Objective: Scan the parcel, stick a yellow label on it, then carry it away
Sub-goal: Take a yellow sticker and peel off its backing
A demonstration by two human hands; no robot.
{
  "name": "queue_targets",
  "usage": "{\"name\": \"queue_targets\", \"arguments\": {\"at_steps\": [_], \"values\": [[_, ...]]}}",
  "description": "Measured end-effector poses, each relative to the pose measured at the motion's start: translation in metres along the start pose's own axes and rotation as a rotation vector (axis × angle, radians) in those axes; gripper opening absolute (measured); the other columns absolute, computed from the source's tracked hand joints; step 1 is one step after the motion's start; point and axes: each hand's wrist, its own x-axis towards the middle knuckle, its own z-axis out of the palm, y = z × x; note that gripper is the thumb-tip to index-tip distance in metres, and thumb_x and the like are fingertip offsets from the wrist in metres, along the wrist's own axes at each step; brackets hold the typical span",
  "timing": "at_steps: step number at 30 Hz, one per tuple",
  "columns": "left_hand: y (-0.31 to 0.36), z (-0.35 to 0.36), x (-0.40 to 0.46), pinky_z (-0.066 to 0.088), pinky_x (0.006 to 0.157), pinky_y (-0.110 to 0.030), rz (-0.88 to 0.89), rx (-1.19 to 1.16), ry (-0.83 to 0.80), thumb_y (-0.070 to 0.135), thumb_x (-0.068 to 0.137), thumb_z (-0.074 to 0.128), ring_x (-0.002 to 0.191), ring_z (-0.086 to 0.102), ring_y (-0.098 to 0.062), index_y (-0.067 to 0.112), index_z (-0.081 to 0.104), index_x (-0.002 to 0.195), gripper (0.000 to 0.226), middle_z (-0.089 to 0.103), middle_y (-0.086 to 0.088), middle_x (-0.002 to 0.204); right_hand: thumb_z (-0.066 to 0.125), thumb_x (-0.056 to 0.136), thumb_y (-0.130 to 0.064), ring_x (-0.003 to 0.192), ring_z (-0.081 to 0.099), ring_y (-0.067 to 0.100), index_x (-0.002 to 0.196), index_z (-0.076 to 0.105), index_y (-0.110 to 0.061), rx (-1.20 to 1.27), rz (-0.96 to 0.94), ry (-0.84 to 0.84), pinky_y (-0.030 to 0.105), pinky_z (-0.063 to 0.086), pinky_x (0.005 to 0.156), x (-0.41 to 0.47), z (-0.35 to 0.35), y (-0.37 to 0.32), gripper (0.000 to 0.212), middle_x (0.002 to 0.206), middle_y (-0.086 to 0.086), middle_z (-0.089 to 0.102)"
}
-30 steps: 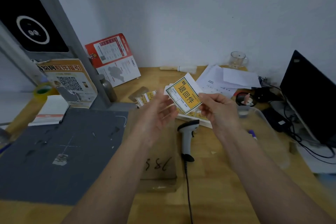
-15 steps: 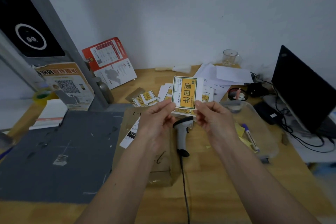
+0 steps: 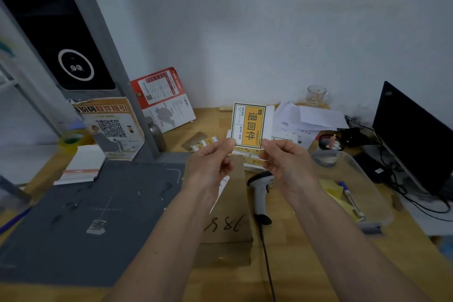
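Note:
I hold a yellow label (image 3: pixel 249 126) upright above the desk, printed with black characters and a white backing edge on its right. My left hand (image 3: pixel 212 163) pinches its lower left corner and my right hand (image 3: pixel 284 158) pinches its lower right corner. Below my hands lies the brown cardboard parcel (image 3: pixel 229 216), flat on the desk with handwritten digits on top and a white shipping label partly hidden by my left wrist. The white handheld scanner (image 3: pixel 260 191) lies just right of the parcel, its cable running toward me.
More yellow label sheets (image 3: pixel 252 158) lie behind the parcel. A grey mat (image 3: pixel 81 216) covers the desk's left. A clear tray (image 3: pixel 353 193) with a marker and yellow notes sits at the right, beside a black monitor (image 3: pixel 414 135). Papers and a glass cup (image 3: pixel 316 95) stand at the back.
The label has turned from tilted to upright between my fingertips, and its white backing now shows along the right edge. Both hands have stayed over the parcel.

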Motion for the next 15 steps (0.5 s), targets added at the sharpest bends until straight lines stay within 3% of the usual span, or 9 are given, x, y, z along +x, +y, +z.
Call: {"name": "queue_targets", "arguments": {"at_steps": [3, 5, 8, 10, 15], "values": [[0.003, -0.002, -0.004, 0.048, 0.061, -0.024, 0.02, 0.101, 0.076, 0.024, 0.076, 0.078, 0.053, 0.044, -0.011, 0.011, 0.068, 0.077, 0.017, 0.049, -0.002, 0.061, 0.071, 0.08, -0.007, 0.064, 0.059, 0.017, 0.078, 0.065, -0.004, 0.009, -0.03, -0.034, 0.025, 0.051, 0.061, -0.004, 0.004, 0.0, 0.007, 0.075, 0.013, 0.066], [0.003, -0.003, -0.006, 0.046, 0.067, -0.032, 0.097, 0.224, 0.184, 0.027, 0.075, 0.079, 0.061, 0.046, -0.017, 0.017, 0.054, 0.066, 0.028, 0.049, -0.005, 0.066, 0.071, 0.08, -0.007, 0.061, 0.058, 0.016, 0.076, 0.064, -0.004, -0.032, -0.085, -0.013, 0.023, 0.05, 0.058, -0.006, 0.008, -0.001, 0.009, 0.072, 0.012, 0.065], [0.007, 0.0, -0.012, 0.05, 0.068, -0.031, 0.398, 0.395, 0.245, 0.021, 0.075, 0.078, 0.071, 0.055, -0.017, 0.019, 0.054, 0.071, 0.024, 0.056, -0.002, 0.076, 0.072, 0.08, -0.007, 0.056, 0.054, 0.012, 0.072, 0.061, -0.004, -0.179, -0.234, 0.079, 0.019, 0.048, 0.053, -0.009, 0.012, -0.003, 0.013, 0.067, 0.008, 0.063], [0.01, 0.008, -0.02, 0.052, 0.071, -0.019, 0.531, 0.508, 0.155, 0.016, 0.08, 0.074, 0.079, 0.063, -0.007, 0.023, 0.066, 0.083, 0.011, 0.067, 0.007, 0.085, 0.072, 0.079, -0.008, 0.059, 0.055, 0.015, 0.069, 0.059, -0.007, -0.277, -0.331, 0.109, 0.024, 0.049, 0.058, -0.012, 0.016, -0.004, 0.016, 0.067, 0.006, 0.062], [0.004, 0.021, -0.031, 0.052, 0.077, -0.014, 0.51, 0.488, -0.197, -0.004, 0.088, 0.058, 0.086, 0.069, 0.0, 0.017, 0.072, 0.106, 0.031, 0.073, 0.007, 0.096, 0.065, 0.081, -0.003, 0.063, 0.059, 0.017, 0.07, 0.056, -0.007, -0.28, -0.35, -0.021, 0.023, 0.053, 0.058, -0.02, 0.023, -0.009, 0.014, 0.068, 0.01, 0.061]]}}
